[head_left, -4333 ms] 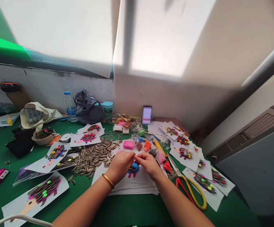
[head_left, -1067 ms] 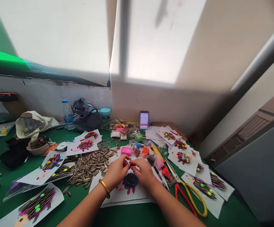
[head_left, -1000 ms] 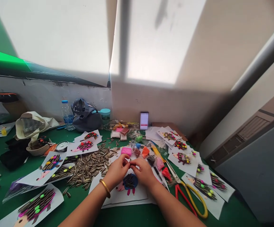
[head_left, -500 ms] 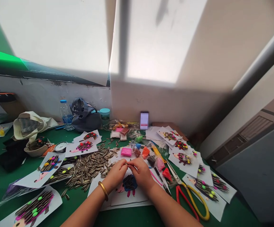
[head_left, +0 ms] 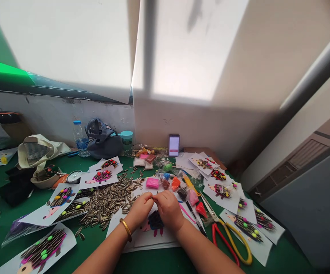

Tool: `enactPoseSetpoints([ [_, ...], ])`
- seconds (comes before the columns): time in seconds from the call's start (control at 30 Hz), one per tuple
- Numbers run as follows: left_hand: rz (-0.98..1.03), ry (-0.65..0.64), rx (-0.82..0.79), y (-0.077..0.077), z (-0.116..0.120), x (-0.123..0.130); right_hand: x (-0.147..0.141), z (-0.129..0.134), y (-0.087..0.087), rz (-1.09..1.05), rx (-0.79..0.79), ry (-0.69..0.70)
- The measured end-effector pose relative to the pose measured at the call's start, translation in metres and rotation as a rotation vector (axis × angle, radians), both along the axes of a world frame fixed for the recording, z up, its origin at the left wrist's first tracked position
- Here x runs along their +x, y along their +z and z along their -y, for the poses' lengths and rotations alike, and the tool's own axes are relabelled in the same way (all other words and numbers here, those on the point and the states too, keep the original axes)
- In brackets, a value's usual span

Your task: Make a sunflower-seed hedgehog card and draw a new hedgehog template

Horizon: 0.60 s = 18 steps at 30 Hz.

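Fingertips together, my left hand [head_left: 141,208] and my right hand [head_left: 168,209] pinch something too small to make out, just above a white sheet [head_left: 142,243]. On that sheet, a hedgehog figure [head_left: 155,220] has a blue body with dark seeds stuck in it and pink feet; my hands partly cover it. A gold bangle [head_left: 126,230] circles my left wrist. Left of my hands lies a heap of striped sunflower seeds [head_left: 108,201]. Beyond them are packets of coloured clay, among them a pink packet [head_left: 152,183] and an orange one [head_left: 175,183].
Scissors with red and yellow handles [head_left: 224,228] lie right of my forearm. Finished hedgehog sheets [head_left: 220,194] overlap at the right, with more sheets [head_left: 51,205] at the left. A phone [head_left: 173,145], a teal-lidded jar [head_left: 126,142], a dark bag [head_left: 103,140] and a bottle [head_left: 80,139] stand along the wall.
My right hand has turned slightly inward over the left fingertips, its fingers more curled. Both hands stay above the sheet, and the view has shifted very slightly.
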<state>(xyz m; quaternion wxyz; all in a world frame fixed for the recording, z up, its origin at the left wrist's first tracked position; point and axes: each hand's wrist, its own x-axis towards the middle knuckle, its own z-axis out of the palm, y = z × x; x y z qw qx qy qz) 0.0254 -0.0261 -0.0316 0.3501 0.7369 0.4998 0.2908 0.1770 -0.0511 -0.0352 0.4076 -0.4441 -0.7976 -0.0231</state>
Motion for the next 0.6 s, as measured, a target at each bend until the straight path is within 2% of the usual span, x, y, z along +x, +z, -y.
enactPoseSetpoints([
  [0.4,-0.23,0.075,0.109,0.015,0.011,0.003,0.0,-0.004,0.002,0.025,-0.133,-0.005],
  [0.6,-0.257,0.045,0.139,0.015,0.013,0.002,0.001,-0.007,0.002,-0.023,-0.209,0.002],
])
